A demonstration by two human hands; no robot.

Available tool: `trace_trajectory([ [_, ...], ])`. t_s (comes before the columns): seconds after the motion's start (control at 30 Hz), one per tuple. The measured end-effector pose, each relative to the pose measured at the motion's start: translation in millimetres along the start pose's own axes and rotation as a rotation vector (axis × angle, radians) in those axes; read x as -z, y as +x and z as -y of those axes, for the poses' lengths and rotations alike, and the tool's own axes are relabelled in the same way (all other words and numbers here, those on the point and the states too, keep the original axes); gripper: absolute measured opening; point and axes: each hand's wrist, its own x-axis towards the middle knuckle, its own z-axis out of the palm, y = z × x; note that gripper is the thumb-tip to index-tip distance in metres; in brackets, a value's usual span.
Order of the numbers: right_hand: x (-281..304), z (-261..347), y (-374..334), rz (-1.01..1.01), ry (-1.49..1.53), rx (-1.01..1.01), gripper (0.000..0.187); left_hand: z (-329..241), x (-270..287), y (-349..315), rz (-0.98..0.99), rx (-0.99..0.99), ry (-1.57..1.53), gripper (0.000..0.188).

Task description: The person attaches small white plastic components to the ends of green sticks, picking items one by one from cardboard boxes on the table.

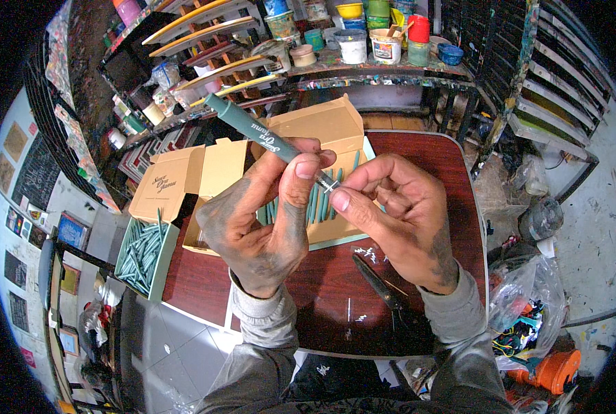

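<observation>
My left hand [263,221] is closed around a dark green pen [249,131] with white lettering, held slantwise above the table. Its thick end points up to the left, its narrow end down towards my right hand [408,221]. There, a small clear strip with white markings [327,182] lies at the pen's narrow end. The thumb and forefinger of my right hand pinch at this strip's edge. Behind my hands, several green pens [321,200] lie in a row in an open cardboard box [321,121], partly hidden by my fingers.
A box [159,272] full of green pens stands at the left of the dark red table [453,179]. Black scissors [377,279] and white scraps [365,253] lie near my right wrist. Paint pots [353,47] line the back shelf. A plastic bag [529,303] sits at the right.
</observation>
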Motion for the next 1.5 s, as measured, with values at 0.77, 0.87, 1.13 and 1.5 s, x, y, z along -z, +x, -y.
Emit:
trace_trajectory([
  [0.77, -0.3, -0.2, 1.5, 0.014, -0.067, 0.000, 0.014, 3.5, 5.9, 1.0, -0.019, 0.085, -0.147, 0.027],
  [0.87, -0.9, -2.1, 0.9, 0.017, -0.044, 0.012, 0.014, 1.8, 4.6, -0.2, -0.023, 0.108, -0.146, 0.027],
  [1.13, -0.3, -0.7, 1.3, 0.049, -0.079, 0.031, 0.016, 4.1, 5.5, 1.4, -0.024, 0.032, -0.113, 0.023],
  [1.5, 4.1, -2.8, 4.8, 0.046, -0.153, 0.013, 0.019, 4.6, 8.9, 3.2, -0.043, 0.059, -0.139, 0.022],
])
